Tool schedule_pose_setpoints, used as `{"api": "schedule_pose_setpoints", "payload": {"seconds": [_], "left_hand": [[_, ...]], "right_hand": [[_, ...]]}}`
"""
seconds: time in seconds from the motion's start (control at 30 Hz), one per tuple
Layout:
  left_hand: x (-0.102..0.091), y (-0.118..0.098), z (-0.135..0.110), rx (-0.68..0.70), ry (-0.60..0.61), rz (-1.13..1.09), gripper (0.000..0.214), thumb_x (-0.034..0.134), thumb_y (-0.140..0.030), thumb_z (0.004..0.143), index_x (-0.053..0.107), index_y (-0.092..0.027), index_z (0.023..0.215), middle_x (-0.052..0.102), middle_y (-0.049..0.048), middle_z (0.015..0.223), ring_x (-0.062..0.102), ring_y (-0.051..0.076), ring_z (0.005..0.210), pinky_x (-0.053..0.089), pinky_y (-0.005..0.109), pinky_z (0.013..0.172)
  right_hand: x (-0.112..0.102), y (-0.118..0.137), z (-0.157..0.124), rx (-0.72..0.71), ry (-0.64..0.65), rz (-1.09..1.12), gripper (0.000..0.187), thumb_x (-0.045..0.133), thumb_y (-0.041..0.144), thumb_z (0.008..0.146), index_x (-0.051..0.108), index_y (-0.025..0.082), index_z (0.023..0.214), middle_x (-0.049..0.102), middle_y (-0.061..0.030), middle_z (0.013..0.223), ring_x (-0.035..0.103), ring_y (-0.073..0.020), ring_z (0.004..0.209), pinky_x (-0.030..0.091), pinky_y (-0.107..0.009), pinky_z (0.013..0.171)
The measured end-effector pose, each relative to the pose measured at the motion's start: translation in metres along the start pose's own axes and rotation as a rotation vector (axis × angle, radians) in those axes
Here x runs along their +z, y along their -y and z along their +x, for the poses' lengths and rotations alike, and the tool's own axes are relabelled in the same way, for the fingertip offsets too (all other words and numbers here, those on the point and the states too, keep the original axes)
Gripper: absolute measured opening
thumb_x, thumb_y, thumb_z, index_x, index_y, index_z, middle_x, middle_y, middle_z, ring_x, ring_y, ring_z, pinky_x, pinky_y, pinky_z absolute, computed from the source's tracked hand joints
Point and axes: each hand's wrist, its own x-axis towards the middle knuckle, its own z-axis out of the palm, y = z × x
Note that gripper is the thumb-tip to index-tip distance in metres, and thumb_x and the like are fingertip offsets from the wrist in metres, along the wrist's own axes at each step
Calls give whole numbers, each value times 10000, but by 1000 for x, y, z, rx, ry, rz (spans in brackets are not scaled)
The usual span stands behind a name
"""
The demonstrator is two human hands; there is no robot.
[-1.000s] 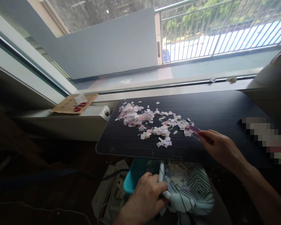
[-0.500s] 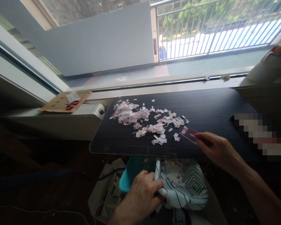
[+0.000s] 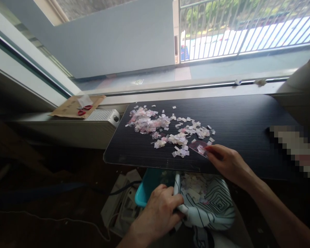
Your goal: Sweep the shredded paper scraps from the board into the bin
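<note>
Many small white and pink paper scraps (image 3: pixel 167 129) lie scattered on a dark table top (image 3: pixel 237 120). My right hand (image 3: pixel 228 163) is closed on a small clear pinkish card (image 3: pixel 199 148), whose edge rests among the scraps near the table's front edge. Below that edge my left hand (image 3: pixel 158 212) grips the rim of a teal bin (image 3: pixel 147 186) lined with a white bag with black line patterns (image 3: pixel 214 206). Paper scraps (image 3: pixel 193 184) lie inside the bag.
A brown envelope with red scissors (image 3: pixel 77 106) lies on the sill at the left, beside a white radiator (image 3: pixel 103 115). A window and a railing stand behind the table. A blurred patch (image 3: pixel 294 148) covers the table's right end. Cables run across the dark floor.
My right hand has dragged the card left and towards the front edge, pushing scraps along. The left hand has kept its hold on the bin.
</note>
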Motion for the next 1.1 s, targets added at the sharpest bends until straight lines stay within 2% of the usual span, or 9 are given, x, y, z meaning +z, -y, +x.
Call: {"api": "schedule_pose_setpoints", "payload": {"seconds": [0.07, 0.2, 0.37, 0.53, 0.67, 0.8, 0.97, 1.1], "left_hand": [[0, 1, 0, -3, 3, 3, 125, 622, -315, 840, 586, -210, 783, 559, -8, 768, 509, 158, 747, 372, 293, 749], [1, 3, 0, -5, 22, 11, 136, 611, -327, 848, 588, -210, 782, 563, -6, 768, 516, 161, 744, 378, 297, 753], [2, 2, 0, 8, 12, 12, 93, 619, -308, 837, 601, -219, 817, 560, -7, 777, 515, 160, 751, 376, 295, 753], [3, 2, 1, 16, -2, 36, 91, 635, -299, 820, 598, -218, 799, 553, -9, 762, 506, 161, 737, 370, 297, 739], [3, 2, 1, 28, 6, 22, 103, 616, -315, 833, 611, -213, 815, 554, -1, 771, 510, 162, 741, 374, 297, 742], [4, 1, 0, 13, -6, 21, 97, 625, -309, 828, 607, -216, 812, 557, -4, 767, 511, 166, 739, 377, 303, 750], [4, 2, 0, 20, -16, 16, 117, 630, -326, 833, 599, -217, 803, 561, -8, 764, 519, 160, 741, 376, 296, 751], [3, 3, -1, 15, -13, 33, 114, 634, -319, 829, 602, -215, 796, 563, -6, 753, 520, 164, 731, 378, 298, 746]], "right_hand": [[0, 1, 2, 6, -19, -2, 205, 533, 284, 833, 681, 202, 948, 717, -43, 852, 650, -171, 696, 506, -281, 652], [2, 5, 2, -27, 65, 66, 219, 529, 296, 838, 689, 199, 951, 723, -41, 840, 649, -160, 678, 502, -255, 617], [3, 1, 1, 72, -22, 29, 221, 542, 313, 829, 685, 201, 955, 726, -40, 887, 663, -178, 741, 510, -279, 679], [-1, -2, -2, 22, 103, 51, 222, 532, 287, 822, 695, 203, 947, 726, -27, 826, 654, -161, 680, 504, -256, 622], [0, 2, -1, 39, 37, 26, 228, 542, 304, 811, 703, 202, 937, 729, -30, 814, 649, -162, 653, 499, -259, 602], [2, 3, 1, 19, 90, 59, 233, 534, 313, 821, 696, 203, 947, 727, -27, 823, 655, -163, 671, 500, -258, 614], [1, 0, 1, 67, 32, 6, 234, 543, 315, 814, 688, 202, 958, 725, -31, 841, 661, -177, 708, 503, -274, 647], [1, 2, -2, 37, 113, 70, 228, 534, 298, 819, 692, 204, 954, 728, -29, 835, 660, -167, 683, 502, -259, 617]]}}
